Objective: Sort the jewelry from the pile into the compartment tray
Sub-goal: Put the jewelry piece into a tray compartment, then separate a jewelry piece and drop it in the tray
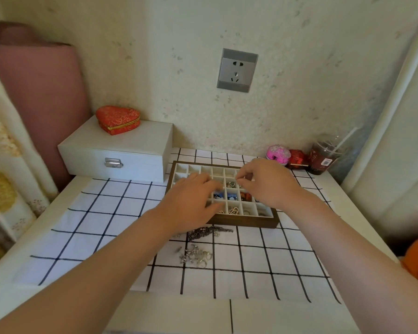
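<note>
Left grip: my left grip (191, 201) lies spread and loose over the tray's (246, 222) near-left cells, holding nothing I can see.
Right grip: my right grip (268, 182) hovers over the tray's right half. Thumb and forefinger are drawn close above a middle cell, but whether a piece sits between them is too small to tell.
Jewelry: the pile (196, 255) sits on the checked cloth (106, 213) just in front of the tray, with tangled chains (208, 231) nearest its front wall. Several cells already hold pieces.
Risk, wrong cell: the cells are small and packed, so a piece let go from up here could hop into a neighbour.
Risk, forearm: my left forearm crosses right over the pile, and a low pull-back could sweep it about.
Risk, tangle: lifting one chain may well drag others along.
Room, left of tray: the white box (116, 153) stands just beside the far-left corner, with open cloth in front of it.
Room, behind tray: small boxes and a cup (323, 157) with a straw stand off the far-right corner, where a wide swing could tip the cup.
Room, right of tray: the bench (174, 314) edge is near, so a flicked ring could go over.
</note>
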Motion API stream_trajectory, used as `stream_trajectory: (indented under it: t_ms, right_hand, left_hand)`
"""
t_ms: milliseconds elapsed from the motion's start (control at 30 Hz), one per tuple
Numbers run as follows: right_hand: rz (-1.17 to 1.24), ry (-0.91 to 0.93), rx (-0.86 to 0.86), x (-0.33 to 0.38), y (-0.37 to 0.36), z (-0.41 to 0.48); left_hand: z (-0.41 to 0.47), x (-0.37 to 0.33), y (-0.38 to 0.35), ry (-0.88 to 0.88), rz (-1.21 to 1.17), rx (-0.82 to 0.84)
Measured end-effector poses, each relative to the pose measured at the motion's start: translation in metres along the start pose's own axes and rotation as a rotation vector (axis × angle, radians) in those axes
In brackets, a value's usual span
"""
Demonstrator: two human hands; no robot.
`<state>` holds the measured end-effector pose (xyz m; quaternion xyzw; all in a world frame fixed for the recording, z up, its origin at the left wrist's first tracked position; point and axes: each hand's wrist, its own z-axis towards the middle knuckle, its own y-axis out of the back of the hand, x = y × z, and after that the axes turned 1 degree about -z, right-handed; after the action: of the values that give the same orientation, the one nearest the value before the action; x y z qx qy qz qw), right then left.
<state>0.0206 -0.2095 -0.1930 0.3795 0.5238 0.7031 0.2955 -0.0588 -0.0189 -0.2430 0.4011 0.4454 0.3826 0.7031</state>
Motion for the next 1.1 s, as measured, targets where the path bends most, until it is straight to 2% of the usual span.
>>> stream_trajectory:
  t_ms: [133, 267, 400, 500, 867, 967, 1100]
  right_hand:
    - [0.092, 0.136, 0.091, 0.030, 0.000, -0.031]
    - [-0.017, 0.196, 0.234, 0.039, -0.014, -0.053]
    - [-0.098, 0.258, 0.248, 0.043, -0.026, -0.063]
    - [-0.133, 0.282, 0.232, 0.044, -0.031, -0.066]
    - [-0.057, 0.180, 0.263, 0.040, -0.031, -0.070]
    - [0.090, 0.112, 0.282, 0.044, -0.033, -0.070]
    - [0.548, -0.080, 0.274, 0.054, -0.030, -0.067]
  left_hand:
    - [-0.027, 0.002, 0.014, -0.046, 0.001, -0.046]
    - [-0.055, 0.002, 0.020, -0.028, -0.029, 0.023]
    - [-0.072, -0.003, 0.016, -0.057, 0.011, 0.153]
    - [-0.078, -0.005, 0.016, -0.069, 0.036, 0.168]
    - [-0.073, -0.006, 0.019, -0.022, -0.016, 0.147]
    - [-0.069, -0.008, 0.017, -0.004, -0.062, 0.118]
    - [-0.064, -0.012, 0.019, 0.079, -0.295, 0.067]
